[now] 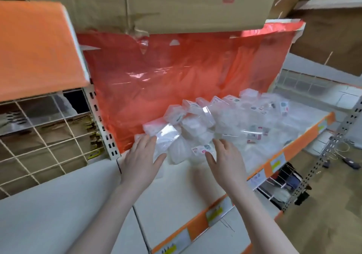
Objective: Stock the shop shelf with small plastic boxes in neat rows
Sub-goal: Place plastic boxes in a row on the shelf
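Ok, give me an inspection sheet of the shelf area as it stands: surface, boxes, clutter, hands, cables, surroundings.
Surface: white shelf with an orange price strip along its front edge; the near part is bare.
Job's things: small clear plastic boxes lie in a loose heap towards the back, tilted and overlapping, not yet in rows.
Clutter: creased orange plastic sheet over the back panel.
Hands: left hand open, fingers against the heap's left edge; right hand open, fingers at a labelled box.
Cables: a thin cord on the floor at right.
Surroundings: cardboard carton overhead, wire grid panel to the left, perforated upright at right.
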`<state>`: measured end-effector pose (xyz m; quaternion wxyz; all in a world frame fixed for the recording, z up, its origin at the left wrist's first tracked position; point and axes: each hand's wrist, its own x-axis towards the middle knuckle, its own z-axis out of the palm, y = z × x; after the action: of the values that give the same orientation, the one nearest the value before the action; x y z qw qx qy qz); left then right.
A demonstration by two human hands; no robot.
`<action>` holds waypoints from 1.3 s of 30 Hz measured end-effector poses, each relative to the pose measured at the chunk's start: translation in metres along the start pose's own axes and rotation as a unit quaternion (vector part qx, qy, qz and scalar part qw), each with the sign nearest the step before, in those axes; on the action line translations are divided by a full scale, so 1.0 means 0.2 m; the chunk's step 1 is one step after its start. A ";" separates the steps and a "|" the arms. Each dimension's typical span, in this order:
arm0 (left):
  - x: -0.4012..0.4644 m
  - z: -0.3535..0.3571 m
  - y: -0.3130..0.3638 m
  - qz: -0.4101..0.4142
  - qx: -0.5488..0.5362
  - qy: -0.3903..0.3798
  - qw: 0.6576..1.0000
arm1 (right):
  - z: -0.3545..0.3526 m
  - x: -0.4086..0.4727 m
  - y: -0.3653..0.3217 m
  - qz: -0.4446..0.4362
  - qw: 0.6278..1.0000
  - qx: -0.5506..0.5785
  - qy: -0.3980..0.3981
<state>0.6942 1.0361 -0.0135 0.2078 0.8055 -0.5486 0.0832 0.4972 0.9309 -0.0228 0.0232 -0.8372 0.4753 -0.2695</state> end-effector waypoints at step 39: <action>0.25 0.30 0.20 -0.188 -0.009 0.014 0.982 | 0.22 0.46 0.17 -0.095 0.977 0.165 -0.098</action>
<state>0.6706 0.9550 -0.0387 0.2347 0.8909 -0.3857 0.0486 0.5285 0.8291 -0.0314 0.1812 -0.8856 0.3380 -0.2620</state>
